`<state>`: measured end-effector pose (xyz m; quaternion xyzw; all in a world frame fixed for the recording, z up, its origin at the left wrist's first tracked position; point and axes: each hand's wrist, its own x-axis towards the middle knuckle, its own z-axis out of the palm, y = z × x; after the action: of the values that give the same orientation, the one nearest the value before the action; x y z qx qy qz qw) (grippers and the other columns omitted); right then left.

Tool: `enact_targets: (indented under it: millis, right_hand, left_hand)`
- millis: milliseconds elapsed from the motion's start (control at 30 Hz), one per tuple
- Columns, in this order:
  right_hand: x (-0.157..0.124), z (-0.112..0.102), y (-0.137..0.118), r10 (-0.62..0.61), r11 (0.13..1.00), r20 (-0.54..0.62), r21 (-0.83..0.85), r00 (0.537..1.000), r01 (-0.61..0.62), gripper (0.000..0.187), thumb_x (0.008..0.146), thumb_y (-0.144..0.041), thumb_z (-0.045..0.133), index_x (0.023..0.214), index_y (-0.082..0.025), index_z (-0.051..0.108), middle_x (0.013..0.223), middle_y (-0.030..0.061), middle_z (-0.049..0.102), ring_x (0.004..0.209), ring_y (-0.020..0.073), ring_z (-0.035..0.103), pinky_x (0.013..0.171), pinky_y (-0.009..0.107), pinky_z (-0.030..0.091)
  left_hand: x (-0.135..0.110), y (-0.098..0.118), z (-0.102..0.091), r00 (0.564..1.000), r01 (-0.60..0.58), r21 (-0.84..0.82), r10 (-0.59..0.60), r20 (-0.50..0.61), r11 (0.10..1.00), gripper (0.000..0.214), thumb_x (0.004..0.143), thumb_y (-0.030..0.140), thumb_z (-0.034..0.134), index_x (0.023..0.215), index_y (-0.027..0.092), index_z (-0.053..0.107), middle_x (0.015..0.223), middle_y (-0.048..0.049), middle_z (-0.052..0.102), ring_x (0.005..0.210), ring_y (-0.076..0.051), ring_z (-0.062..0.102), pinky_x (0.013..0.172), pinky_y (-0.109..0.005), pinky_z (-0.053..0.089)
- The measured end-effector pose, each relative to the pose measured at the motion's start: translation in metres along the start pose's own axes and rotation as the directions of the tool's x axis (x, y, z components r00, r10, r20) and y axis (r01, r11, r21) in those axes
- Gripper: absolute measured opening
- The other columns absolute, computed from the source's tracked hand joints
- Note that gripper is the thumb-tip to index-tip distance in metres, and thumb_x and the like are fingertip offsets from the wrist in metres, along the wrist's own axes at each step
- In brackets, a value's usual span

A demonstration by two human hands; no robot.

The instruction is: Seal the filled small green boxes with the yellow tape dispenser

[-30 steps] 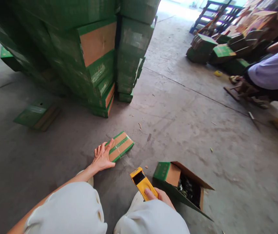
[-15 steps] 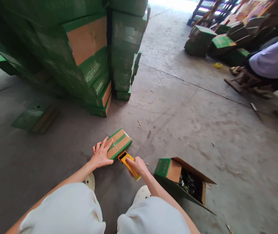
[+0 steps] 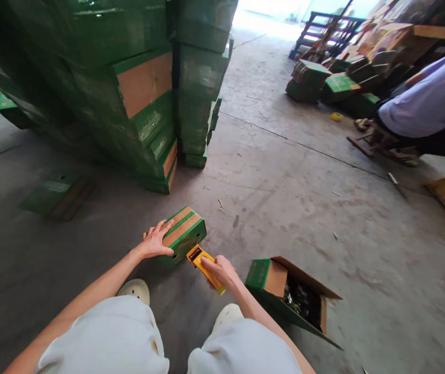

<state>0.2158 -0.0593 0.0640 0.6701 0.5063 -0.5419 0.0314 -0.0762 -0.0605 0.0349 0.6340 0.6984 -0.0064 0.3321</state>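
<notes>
My left hand lies with fingers spread over the left end of a closed green and brown cardboard box. The thumb reaches along the near side, which has small dark holes. In my right hand is a yellow tape dispenser, gripped round its body. Its dark front end points at the box's near side, very close to it; whether they touch I cannot tell. To the right stands an open green box with flaps out and dark, shiny contents.
Tall stacks of green boxes rise ahead to the left, with a flattened carton nearby. At the right sits a person in a lilac top, near several green boxes and a yellow tape roll. Scraps dot the concrete floor.
The view has shifted slightly. More of the closed box's near side shows now, including its holes. The tape dispenser remains in my right hand, and my left hand stays on the box.
</notes>
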Motion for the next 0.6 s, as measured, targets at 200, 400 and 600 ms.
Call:
enact_targets:
  millis: [200,400,600]
  right_hand:
    - [-0.008,-0.016,0.014,0.005,0.997,0.019,-0.076,1.0,-0.004,0.048,0.091,-0.066,0.061,0.078,-0.019,0.062,0.059,0.0053,0.07,0.057,0.0198,0.071,0.056,0.022,0.049]
    - [-0.007,0.005,0.009,-0.03,0.996,0.047,0.086,0.998,0.026,0.049,0.09,-0.069,0.057,0.084,-0.02,0.057,0.059,0.0043,0.07,0.051,0.0191,0.069,0.047,0.022,0.047]
    - [-0.017,-0.006,0.024,-0.09,0.969,0.027,0.233,0.996,0.081,0.057,0.082,-0.076,0.06,0.082,-0.019,0.058,0.054,0.0013,0.063,0.047,0.0193,0.064,0.045,0.025,0.048]
  left_hand:
    - [0.022,0.028,0.001,0.982,0.186,0.064,-0.183,-0.05,0.98,0.129,0.065,0.056,0.077,0.169,0.025,0.009,0.169,-0.0215,0.025,0.149,-0.046,0.033,0.114,-0.056,0.033]
    - [0.03,0.042,-0.005,0.99,0.129,-0.021,-0.13,-0.058,0.991,0.123,0.066,0.058,0.082,0.168,0.036,0.017,0.167,-0.0215,0.028,0.151,-0.049,0.032,0.115,-0.061,0.03]
    - [0.0,-0.008,-0.009,0.96,0.172,-0.827,-0.279,0.019,0.535,0.098,0.07,0.046,0.083,0.158,0.029,0.044,0.144,-0.014,0.063,0.13,-0.035,0.062,0.106,-0.046,0.051]
